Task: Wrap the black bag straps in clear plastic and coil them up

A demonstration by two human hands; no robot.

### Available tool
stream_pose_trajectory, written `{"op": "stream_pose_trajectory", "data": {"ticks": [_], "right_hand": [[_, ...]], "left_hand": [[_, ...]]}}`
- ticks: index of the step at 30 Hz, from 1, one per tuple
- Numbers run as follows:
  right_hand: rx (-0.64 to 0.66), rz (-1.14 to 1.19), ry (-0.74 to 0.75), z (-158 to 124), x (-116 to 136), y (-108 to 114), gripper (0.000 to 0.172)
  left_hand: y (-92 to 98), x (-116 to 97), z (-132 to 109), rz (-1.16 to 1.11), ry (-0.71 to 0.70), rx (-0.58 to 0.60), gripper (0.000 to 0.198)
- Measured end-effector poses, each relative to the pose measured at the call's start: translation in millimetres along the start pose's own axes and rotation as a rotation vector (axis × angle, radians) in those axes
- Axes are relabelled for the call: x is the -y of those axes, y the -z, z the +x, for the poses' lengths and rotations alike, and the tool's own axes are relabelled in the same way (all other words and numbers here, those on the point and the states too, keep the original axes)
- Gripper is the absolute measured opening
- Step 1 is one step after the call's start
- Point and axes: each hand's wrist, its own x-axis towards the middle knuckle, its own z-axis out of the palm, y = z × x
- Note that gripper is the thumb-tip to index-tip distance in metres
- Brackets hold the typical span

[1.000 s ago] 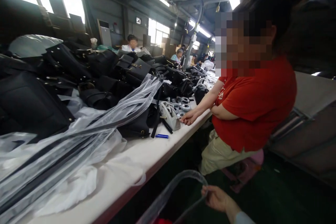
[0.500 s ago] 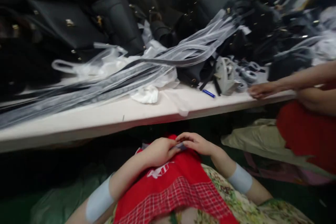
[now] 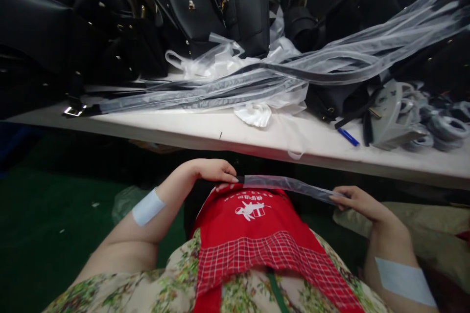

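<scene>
In front of my red apron (image 3: 235,234), my left hand (image 3: 219,172) pinches the dark end of a black strap (image 3: 240,180). A clear plastic sleeve (image 3: 286,184) runs from that end across to my right hand (image 3: 354,200), whose fingers are closed on the sleeve's far end. Strap and sleeve stretch sideways between my hands, below the table edge. How much of the strap lies inside the sleeve is hard to see. On the white table (image 3: 191,129) lies a bundle of sleeved straps (image 3: 205,93), with a metal buckle (image 3: 75,110) at the left.
Black bags (image 3: 194,7) with metal fittings pile up along the back. Crumpled white wrapping (image 3: 257,115) lies near the front edge. Toward the right are a blue pen-like piece (image 3: 348,137), a grey tape dispenser (image 3: 392,117) and several tape rolls (image 3: 446,124).
My hands were together at the apron and are now wide apart, with the sleeved strap stretched between them. The view has turned left, and a co-worker's arm at the right has left it.
</scene>
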Motion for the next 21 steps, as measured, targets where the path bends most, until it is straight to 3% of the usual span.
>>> {"op": "stream_pose_trajectory", "data": {"ticks": [5, 7, 9, 13, 18, 21], "right_hand": [[0.097, -0.018, 0.152, 19.4, 26.1, -45.4, 0.051], [0.021, -0.033, 0.236, 30.0, 36.8, -60.0, 0.057], [-0.116, -0.110, 0.296, 38.4, 42.9, -68.7, 0.053], [-0.313, -0.320, 0.307, 45.6, 39.0, -65.3, 0.042], [-0.406, -0.359, 0.281, 41.4, 17.1, -40.8, 0.048], [-0.388, -0.381, 0.285, 37.5, 15.6, -42.7, 0.045]], "left_hand": [[-8.9, -8.9, 21.0, -0.172, -0.066, 0.008, 0.040], [-9.8, -14.9, 25.2, -0.229, -0.108, 0.006, 0.037], [-9.6, -20.1, 24.9, -0.280, -0.141, 0.014, 0.034], [-8.5, -22.1, 14.0, -0.332, -0.131, 0.033, 0.030], [-2.8, -4.1, -6.8, -0.288, -0.021, 0.078, 0.030], [0.6, 4.2, -14.2, -0.302, 0.031, 0.071, 0.031]]}}
